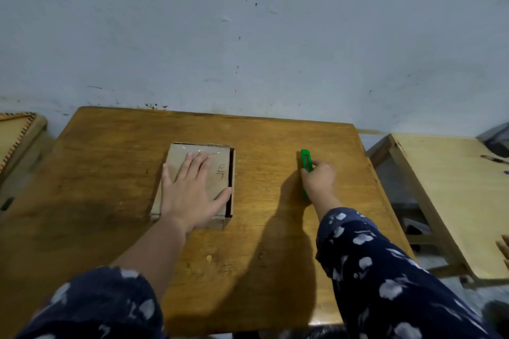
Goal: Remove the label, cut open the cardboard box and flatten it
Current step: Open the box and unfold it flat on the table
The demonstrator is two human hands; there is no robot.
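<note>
A small brown cardboard box [220,165] lies flat in the middle of the wooden table [115,162], with clear tape across its far end and a dark gap along its right side. My left hand [190,192] rests palm-down on the box top, fingers spread. To the right, a green box cutter [306,164] lies on the table, pointing away from me. My right hand [319,181] is closed around its near half. No label is visible on the box's uncovered surface.
A pale blue wall stands right behind the table's far edge. A lighter wooden table [454,195] stands at the right with small items near its far corner. Another piece of wooden furniture [19,129] shows at the far left.
</note>
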